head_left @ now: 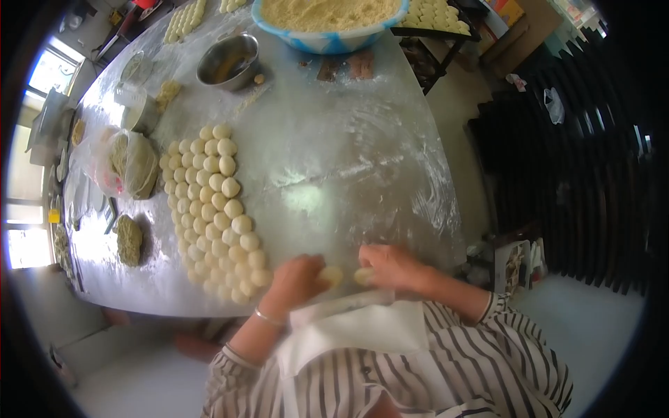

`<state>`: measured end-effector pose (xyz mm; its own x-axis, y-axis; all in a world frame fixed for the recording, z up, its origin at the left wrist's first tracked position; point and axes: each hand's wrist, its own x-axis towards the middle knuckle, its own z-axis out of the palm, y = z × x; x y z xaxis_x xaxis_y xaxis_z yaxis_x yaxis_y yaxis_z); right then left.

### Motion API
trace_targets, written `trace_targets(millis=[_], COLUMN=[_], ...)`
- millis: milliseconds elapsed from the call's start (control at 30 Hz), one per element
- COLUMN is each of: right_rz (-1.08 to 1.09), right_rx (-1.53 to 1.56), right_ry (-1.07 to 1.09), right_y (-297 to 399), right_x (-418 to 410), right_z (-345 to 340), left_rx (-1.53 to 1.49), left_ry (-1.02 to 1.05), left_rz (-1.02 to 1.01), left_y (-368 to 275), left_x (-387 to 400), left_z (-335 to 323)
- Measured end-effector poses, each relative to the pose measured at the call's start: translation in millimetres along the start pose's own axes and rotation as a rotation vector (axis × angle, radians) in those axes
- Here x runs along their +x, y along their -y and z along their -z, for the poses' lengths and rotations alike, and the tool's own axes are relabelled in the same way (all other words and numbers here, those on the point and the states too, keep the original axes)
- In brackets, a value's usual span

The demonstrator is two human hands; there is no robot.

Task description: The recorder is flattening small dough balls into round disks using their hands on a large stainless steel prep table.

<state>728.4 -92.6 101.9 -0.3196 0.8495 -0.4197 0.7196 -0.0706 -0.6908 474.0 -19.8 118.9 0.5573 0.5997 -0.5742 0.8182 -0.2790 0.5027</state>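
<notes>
Near the front edge of the floured metal table point(334, 209), my left hand point(300, 277) curls at a pale dough piece point(331, 275). A short gap separates it from my right hand point(389, 266), which bends over another dough piece point(364, 276). Both hands are blurred, and their undersides are hidden, so their grip on the dough cannot be made out. Rows of round dough balls point(208, 211) lie close together to the left of my left hand, the nearest ones almost beside it.
A blue-and-white basin point(329, 42) of crumbly yellow filling stands at the far edge. A steel bowl point(228, 61), a plastic bag point(117, 162) and a rough dough lump point(128, 240) are at left. Beyond the right edge, black stacked items point(564, 167) stand.
</notes>
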Motion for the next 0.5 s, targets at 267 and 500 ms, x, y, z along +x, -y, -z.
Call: trace_targets(millis=[267,500], right_rz=[0.122,0.319], right_rx=[0.057,-0.274], right_ry=[-0.363,-0.892], right_y=[-42,-119], right_x=[50,128], right_z=[119,176], left_rx=[-0.36,-0.13], left_ry=[-0.288,-0.891], left_rz=[-0.034,-0.463], left_y=[-36,-55], left_x=[86,220], left_z=[75,93])
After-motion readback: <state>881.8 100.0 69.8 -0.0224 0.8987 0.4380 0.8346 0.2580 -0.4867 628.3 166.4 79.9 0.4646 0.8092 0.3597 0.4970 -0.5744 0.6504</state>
